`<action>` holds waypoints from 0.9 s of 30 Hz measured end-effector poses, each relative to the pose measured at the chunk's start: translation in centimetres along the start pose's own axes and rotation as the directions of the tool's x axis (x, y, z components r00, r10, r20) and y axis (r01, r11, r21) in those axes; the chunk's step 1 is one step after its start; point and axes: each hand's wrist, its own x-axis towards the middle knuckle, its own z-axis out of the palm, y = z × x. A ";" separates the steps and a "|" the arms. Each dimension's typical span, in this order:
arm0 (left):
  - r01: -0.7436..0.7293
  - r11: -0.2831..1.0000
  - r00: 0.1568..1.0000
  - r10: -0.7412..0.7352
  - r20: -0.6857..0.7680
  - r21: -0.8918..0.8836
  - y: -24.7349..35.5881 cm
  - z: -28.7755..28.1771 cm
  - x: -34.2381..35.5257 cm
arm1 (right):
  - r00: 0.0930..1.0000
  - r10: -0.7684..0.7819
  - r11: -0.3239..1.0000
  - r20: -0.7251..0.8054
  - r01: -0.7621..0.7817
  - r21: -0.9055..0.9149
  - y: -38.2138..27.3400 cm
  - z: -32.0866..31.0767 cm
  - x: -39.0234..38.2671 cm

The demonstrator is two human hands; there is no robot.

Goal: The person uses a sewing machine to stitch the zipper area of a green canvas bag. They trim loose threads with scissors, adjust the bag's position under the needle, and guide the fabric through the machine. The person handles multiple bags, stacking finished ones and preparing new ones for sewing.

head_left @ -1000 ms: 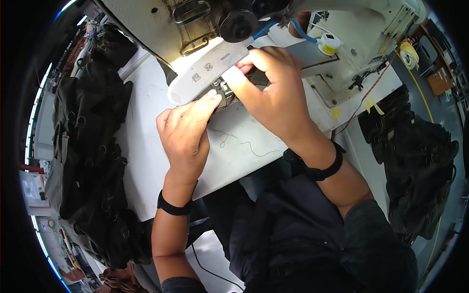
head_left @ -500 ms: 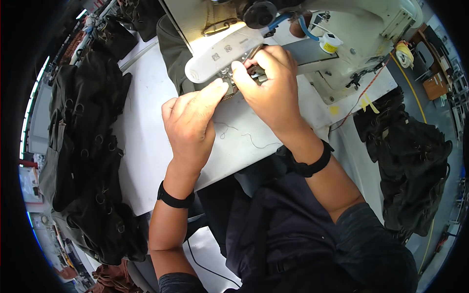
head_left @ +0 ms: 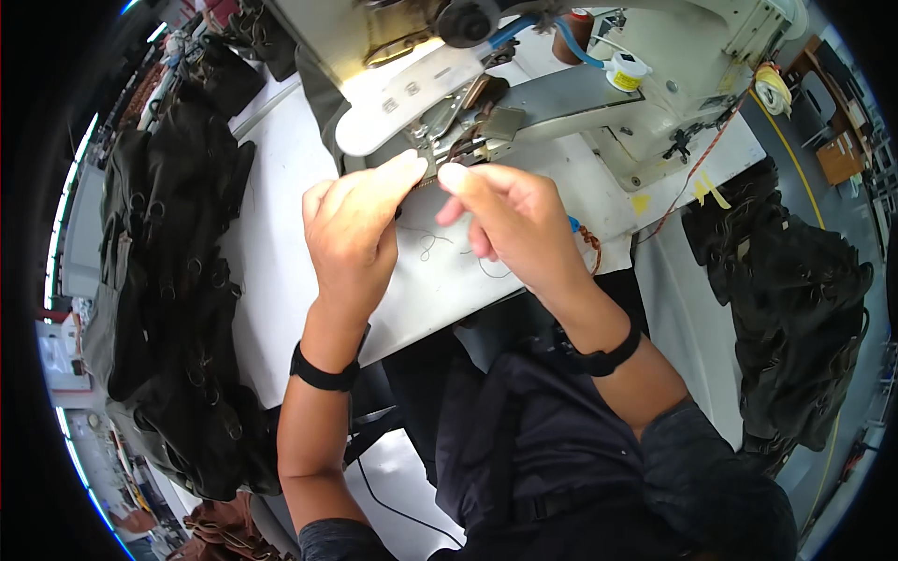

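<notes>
Both my hands are at the clamp (head_left: 449, 150) of a pale industrial sewing machine (head_left: 552, 126). My left hand (head_left: 351, 229) is closed, its fingertips pressed together at the clamp's near left edge. Whatever they pinch is hidden. My right hand (head_left: 519, 220) is just right of it, with its fingers bent and apart. No object shows in it, and one fingertip is close to the clamp's near edge. Above my left hand is the machine's rounded white guard (head_left: 398, 107). A loose dark thread (head_left: 435, 246) lies on the white table (head_left: 276, 243) between my wrists.
Dark bags with metal rings (head_left: 178, 299) are piled along the left. More dark bags (head_left: 795, 309) lie on the right. Behind the clamp are a brown thread spool (head_left: 573, 42) and a white round container (head_left: 627, 71) beside a blue tube. A braided cord (head_left: 593, 248) shows beside my right wrist.
My right hand has come off the top of the clamp, moving down toward me, and its fingers have spread. The clamp's metal parts now show. My left hand has stayed at the clamp's edge.
</notes>
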 end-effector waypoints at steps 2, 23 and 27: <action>0.035 0.999 0.999 -0.035 -0.002 0.004 0.5 0.1 -0.2 | 0.995 -0.096 0.983 0.039 0.088 0.164 0.6 0.5 1.0; 0.165 0.983 0.979 -0.173 -0.105 -0.076 1.3 1.5 -0.4 | 0.994 -0.034 0.933 -0.099 0.067 0.353 1.2 2.4 1.7; 0.155 0.988 0.980 -0.156 -0.121 -0.013 1.1 1.7 -0.4 | 0.994 -0.053 0.935 -0.093 0.082 0.345 1.0 2.5 1.8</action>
